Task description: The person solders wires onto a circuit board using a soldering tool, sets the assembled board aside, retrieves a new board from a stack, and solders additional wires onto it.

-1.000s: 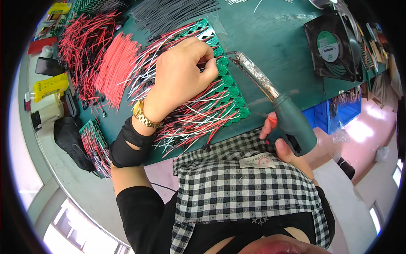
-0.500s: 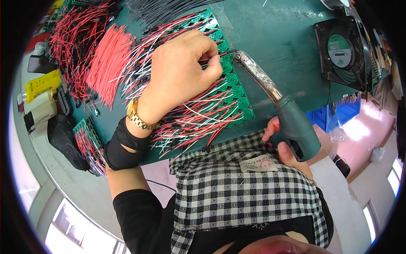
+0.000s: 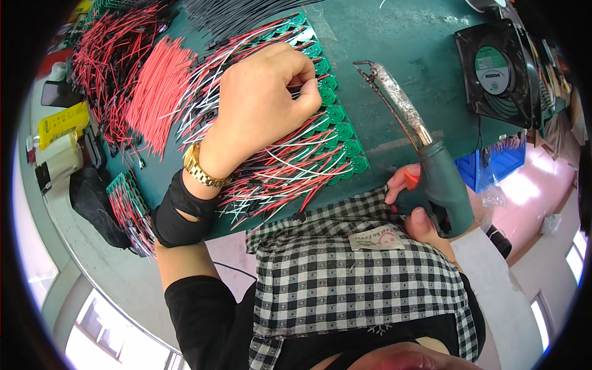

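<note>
My left hand (image 3: 262, 102) rests on a panel of small round green circuit boards (image 3: 336, 117) with red, white and black wires fanning out from it; its fingertips pinch a thin wire at the boards' edge. A gold watch (image 3: 202, 168) and a black wrist sleeve sit on that arm. My right hand (image 3: 414, 206) grips the teal handle of a soldering gun (image 3: 425, 163) at the table's near edge. Its long metal tip (image 3: 370, 69) points away, lifted clear of the boards, to the right of my left hand.
A black square fan (image 3: 496, 68) stands at the far right of the green table (image 3: 401, 37). Bundles of loose red wires (image 3: 157, 86) and black wires (image 3: 240, 12) lie at the far left. A stack of wired boards (image 3: 129, 206), a yellow object and a black pouch sit on the left.
The soldering gun's tip has drawn back from the boards to the right and now points away. My left hand has stayed on the wired panel, fingers still pinched.
</note>
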A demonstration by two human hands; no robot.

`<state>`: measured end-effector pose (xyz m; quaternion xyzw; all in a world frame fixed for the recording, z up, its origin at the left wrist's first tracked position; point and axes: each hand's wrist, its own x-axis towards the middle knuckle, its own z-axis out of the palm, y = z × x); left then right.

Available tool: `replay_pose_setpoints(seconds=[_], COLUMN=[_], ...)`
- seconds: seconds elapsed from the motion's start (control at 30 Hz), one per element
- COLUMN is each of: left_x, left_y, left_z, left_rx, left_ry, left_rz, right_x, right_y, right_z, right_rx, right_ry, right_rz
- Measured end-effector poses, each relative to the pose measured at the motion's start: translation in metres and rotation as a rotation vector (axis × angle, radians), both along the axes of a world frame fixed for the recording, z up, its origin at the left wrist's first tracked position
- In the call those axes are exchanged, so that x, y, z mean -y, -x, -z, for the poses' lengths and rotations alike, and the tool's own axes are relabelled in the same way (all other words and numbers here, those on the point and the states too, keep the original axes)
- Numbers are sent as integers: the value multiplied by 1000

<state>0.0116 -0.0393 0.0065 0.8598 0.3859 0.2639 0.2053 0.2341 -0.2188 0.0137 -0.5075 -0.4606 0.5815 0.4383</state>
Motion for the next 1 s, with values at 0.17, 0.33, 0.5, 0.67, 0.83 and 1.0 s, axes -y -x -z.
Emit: replay_pose_setpoints(seconds=[0.17,0.33,0.5,0.67,0.83,1.0], left_x=[3,1,1,1,1,4], left_y=[0,2,0,-1,-3,0], left_z=[0,0,1,0,1,0], left_rx=[17,68,31,39,32,25], left_ry=[2,-32,-16,2,4,-5], left_rz=[-17,33,30,32,41,34], right_x=[8,6,9,18,13,18], right_y=[0,7,1,-5,-10,-9], right_z=[4,5,12,20,24,25], right_rx=[-33,-99,-68,69,305,289], right_ry=[41,36,46,148,-67,-3], right_rz=[49,52,19,-19,-79,-148])
